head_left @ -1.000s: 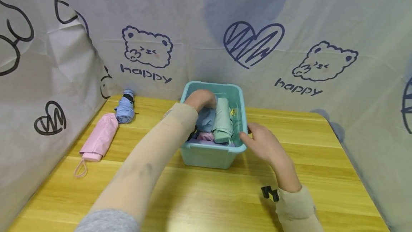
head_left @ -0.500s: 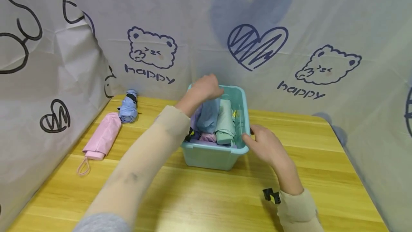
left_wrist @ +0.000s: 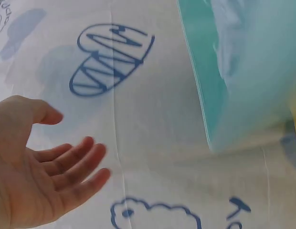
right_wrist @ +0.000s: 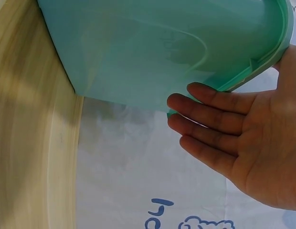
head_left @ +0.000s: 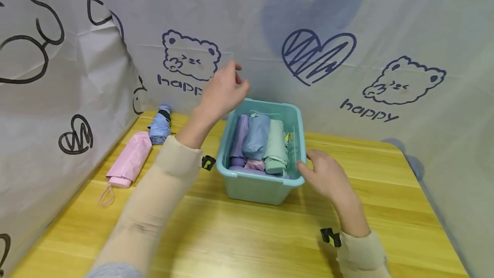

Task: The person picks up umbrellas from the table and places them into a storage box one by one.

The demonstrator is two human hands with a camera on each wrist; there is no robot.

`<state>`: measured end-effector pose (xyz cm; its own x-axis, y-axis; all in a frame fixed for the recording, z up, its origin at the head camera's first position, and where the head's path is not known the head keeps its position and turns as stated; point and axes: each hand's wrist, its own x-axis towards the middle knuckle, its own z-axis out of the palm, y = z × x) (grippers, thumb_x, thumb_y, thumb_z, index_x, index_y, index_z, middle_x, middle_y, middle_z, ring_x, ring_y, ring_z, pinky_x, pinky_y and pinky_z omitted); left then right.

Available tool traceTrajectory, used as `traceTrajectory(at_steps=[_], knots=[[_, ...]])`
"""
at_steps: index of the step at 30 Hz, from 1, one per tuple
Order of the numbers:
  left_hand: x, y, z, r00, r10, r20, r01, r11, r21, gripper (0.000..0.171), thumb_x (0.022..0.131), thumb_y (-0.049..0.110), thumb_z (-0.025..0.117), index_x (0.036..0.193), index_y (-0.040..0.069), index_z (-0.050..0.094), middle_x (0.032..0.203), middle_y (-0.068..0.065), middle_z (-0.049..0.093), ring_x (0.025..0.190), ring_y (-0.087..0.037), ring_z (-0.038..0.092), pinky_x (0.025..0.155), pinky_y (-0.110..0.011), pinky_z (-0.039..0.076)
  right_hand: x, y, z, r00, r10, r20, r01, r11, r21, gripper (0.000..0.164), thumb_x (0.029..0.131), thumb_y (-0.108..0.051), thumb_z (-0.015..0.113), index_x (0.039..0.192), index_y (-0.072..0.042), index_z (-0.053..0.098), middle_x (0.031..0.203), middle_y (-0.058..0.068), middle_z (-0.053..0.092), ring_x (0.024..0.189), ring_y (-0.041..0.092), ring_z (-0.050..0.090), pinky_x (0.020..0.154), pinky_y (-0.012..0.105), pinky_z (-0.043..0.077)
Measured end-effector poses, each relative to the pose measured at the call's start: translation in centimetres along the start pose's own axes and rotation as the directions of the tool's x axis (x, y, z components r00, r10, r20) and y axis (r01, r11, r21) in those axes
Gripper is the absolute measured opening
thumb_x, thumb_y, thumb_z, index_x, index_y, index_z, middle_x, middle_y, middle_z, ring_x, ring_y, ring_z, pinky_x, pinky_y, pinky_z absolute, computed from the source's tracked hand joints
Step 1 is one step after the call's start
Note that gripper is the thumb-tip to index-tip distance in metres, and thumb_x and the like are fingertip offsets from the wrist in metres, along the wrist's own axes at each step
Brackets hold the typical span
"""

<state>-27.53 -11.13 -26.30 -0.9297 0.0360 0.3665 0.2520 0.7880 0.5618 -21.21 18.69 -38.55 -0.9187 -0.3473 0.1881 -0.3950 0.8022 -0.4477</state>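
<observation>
A teal plastic storage bin (head_left: 252, 188) stands on the table with folded umbrellas inside. A blue umbrella (head_left: 257, 136) lies between a purple umbrella (head_left: 239, 138) and a mint-green umbrella (head_left: 275, 145); pink and more purple fabric shows beneath. My left hand (head_left: 225, 89) is raised above the bin's back left corner, empty, fingers loosely bent and spread from the thumb in the left wrist view. My right hand (right_wrist: 243, 129) holds the bin's right rim, its thumb over the edge and mostly hidden, its fingers stretched along the outside.
On the table's left side lie a folded pink umbrella (head_left: 130, 158) with a wrist loop and a folded light-blue umbrella (head_left: 160, 125) with a black strap. A printed cloth (head_left: 254, 33) hangs behind the wooden table (head_left: 231, 235). Small black mounts sit by both wrists.
My left hand has come up out of the bin and moved left, leaving the blue umbrella lying inside. My right hand stays at the rim. The head view has shifted slightly.
</observation>
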Motion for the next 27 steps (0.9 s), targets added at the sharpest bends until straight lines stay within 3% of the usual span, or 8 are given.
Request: traceTrajectory(at_steps=[6,13,17,22,27], knots=[[-0.6,-3.6,-0.8,0.979,0.067,-0.194,-0.062,0.998,0.034,0.043,0.102,0.025,0.054,0.140,0.004,0.052,0.114,-0.011,0.065,0.093,-0.027,0.062,0.075,-0.042,0.051,-0.1,0.2,-0.1,1.000,0.003,-0.008,-0.003,1.000,0.002,0.046,0.102,-0.035,0.052,0.125,0.002,0.068,0.124,0.021,0.069,0.117,0.040,0.063,0.100,0.059,0.051],[-1.0,-9.9,-0.5,0.944,0.105,-0.313,-0.061,0.987,0.147,0.039,0.101,0.018,0.054,0.134,-0.003,0.056,0.116,-0.020,0.065,0.097,-0.036,0.063,0.080,-0.050,0.053,-0.1,0.2,0.0,1.000,0.003,-0.003,-0.003,1.000,0.007,0.047,0.102,-0.035,0.052,0.126,0.003,0.068,0.124,0.021,0.068,0.118,0.041,0.063,0.100,0.059,0.050],[-1.1,-13.2,0.0,0.949,0.066,-0.309,0.008,0.973,0.232,0.039,0.100,0.019,0.056,0.132,-0.005,0.057,0.119,-0.021,0.063,0.105,-0.039,0.062,0.084,-0.053,0.052,-0.2,0.2,0.0,1.000,0.004,-0.003,-0.004,1.000,0.003,0.048,0.103,-0.036,0.051,0.127,0.003,0.067,0.124,0.021,0.068,0.117,0.041,0.063,0.100,0.059,0.050],[-1.0,-16.9,0.2,0.970,-0.106,-0.217,0.160,0.955,0.248,0.046,0.100,0.023,0.053,0.138,-0.004,0.052,0.132,-0.023,0.057,0.118,-0.041,0.056,0.098,-0.057,0.047,-0.2,0.2,0.0,1.000,0.005,0.001,-0.005,1.000,0.009,0.048,0.103,-0.035,0.051,0.127,0.003,0.067,0.124,0.021,0.068,0.116,0.040,0.063,0.099,0.059,0.051],[-0.7,-20.1,0.7,0.961,-0.249,-0.118,0.272,0.929,0.251,0.056,0.100,0.026,0.052,0.147,-0.004,0.044,0.142,-0.027,0.049,0.128,-0.045,0.049,0.107,-0.060,0.042,-0.1,0.1,0.0,1.000,0.006,0.006,-0.006,1.000,0.018,0.049,0.103,-0.037,0.050,0.127,0.003,0.067,0.125,0.021,0.068,0.117,0.040,0.063,0.100,0.058,0.051]])
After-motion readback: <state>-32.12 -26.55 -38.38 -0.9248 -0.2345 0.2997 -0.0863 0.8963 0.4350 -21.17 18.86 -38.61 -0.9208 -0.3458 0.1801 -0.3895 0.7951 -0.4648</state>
